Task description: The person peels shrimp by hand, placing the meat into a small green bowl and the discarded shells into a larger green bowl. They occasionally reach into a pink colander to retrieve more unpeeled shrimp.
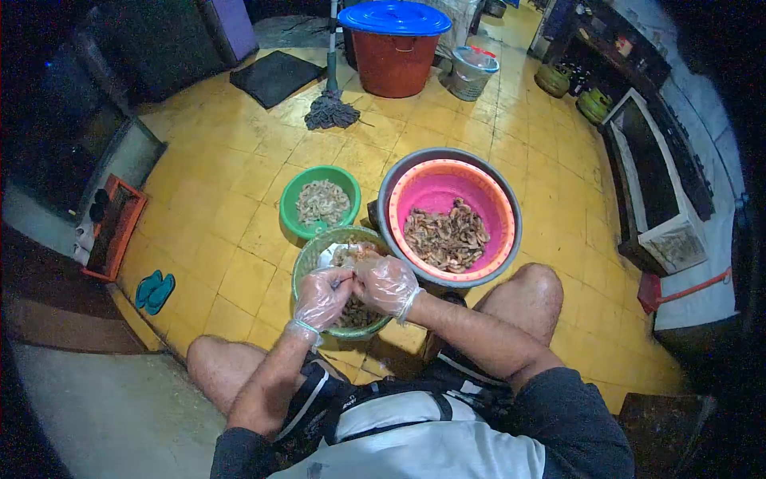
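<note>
Clear plastic gloves cover both of my hands, which meet above a green bowl holding shrimp shells and scraps. The fingers of my left hand are closed in a pinch, and those of my right hand pinch right against them. Between the fingertips shows a small dark reddish bit that looks like a shrimp, mostly hidden by the gloves. Pale peeled shrimp lie in a smaller green basin just beyond. To the right, brownish unpeeled shrimp sit in a pink basket nested inside a grey tub.
Yellow tiles cover the floor. Farther back stand a mop, a red bucket with a blue lid and a lidded pail. Teal sandals and an orange rack are on the left; green gas cylinders on the right.
</note>
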### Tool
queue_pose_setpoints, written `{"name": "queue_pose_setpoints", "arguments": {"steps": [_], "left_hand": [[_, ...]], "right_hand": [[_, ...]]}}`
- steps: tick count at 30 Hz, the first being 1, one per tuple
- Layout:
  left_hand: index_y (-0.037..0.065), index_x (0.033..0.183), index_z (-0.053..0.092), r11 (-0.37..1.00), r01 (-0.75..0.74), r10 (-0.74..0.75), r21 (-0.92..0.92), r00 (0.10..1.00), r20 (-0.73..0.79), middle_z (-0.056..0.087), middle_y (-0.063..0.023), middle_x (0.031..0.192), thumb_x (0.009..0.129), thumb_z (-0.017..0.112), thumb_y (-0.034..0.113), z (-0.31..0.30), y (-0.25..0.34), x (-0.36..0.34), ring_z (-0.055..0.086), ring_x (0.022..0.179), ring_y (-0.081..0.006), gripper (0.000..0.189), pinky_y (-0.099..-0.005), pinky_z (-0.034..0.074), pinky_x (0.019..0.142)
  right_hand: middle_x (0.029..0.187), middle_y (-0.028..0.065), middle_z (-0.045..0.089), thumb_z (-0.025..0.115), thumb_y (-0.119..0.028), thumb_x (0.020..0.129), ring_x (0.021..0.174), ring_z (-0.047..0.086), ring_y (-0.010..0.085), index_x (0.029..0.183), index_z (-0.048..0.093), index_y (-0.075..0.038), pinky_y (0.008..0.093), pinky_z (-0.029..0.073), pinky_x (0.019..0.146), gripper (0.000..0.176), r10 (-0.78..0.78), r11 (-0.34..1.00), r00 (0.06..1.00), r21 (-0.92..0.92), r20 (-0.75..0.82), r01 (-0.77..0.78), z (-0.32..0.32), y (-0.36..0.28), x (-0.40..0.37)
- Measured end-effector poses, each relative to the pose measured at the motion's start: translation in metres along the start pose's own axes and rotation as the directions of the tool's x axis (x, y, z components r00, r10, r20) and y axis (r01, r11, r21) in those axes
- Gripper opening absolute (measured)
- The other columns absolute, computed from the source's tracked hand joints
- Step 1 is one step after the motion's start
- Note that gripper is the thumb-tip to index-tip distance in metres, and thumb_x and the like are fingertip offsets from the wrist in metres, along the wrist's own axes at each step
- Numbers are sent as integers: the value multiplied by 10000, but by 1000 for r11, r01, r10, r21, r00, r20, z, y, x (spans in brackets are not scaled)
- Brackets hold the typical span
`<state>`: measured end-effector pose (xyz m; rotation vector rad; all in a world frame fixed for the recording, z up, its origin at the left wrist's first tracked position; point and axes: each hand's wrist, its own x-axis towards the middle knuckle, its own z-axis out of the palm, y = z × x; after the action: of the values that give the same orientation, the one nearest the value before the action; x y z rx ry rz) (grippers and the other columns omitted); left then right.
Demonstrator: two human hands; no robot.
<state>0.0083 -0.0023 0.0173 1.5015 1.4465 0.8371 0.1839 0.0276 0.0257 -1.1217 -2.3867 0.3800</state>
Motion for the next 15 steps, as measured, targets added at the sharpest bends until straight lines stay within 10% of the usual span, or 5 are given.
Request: {"name": "queue_pose_setpoints", "arguments": {"steps": [5, 15], "left_hand": [[3, 1018, 727, 999, -10, 12, 40, 998, -59, 735, -123, 941, 847, 689, 119, -4, 21, -2, 687, 846, -158, 210, -300, 535, 804], [19, 995, 744, 998, 56, -60, -29, 978, -200, 734, -89, 864, 817, 688, 98, -19, 27, 4, 652, 729, -105, 203, -261, 525, 697]], "right_hand": [[801, 231, 655, 599, -254, 812, 738, 653, 417, 828, 667, -28, 516, 517, 689, 237, 135, 941, 989, 303, 68, -149, -6, 9, 9], [785, 255, 650, 585, -230, 824, 767, 657, 419, 850, 667, -11, 519, 517, 720, 235, 339, 918, 917, 140, 210, -371, -21, 10, 20]]}}
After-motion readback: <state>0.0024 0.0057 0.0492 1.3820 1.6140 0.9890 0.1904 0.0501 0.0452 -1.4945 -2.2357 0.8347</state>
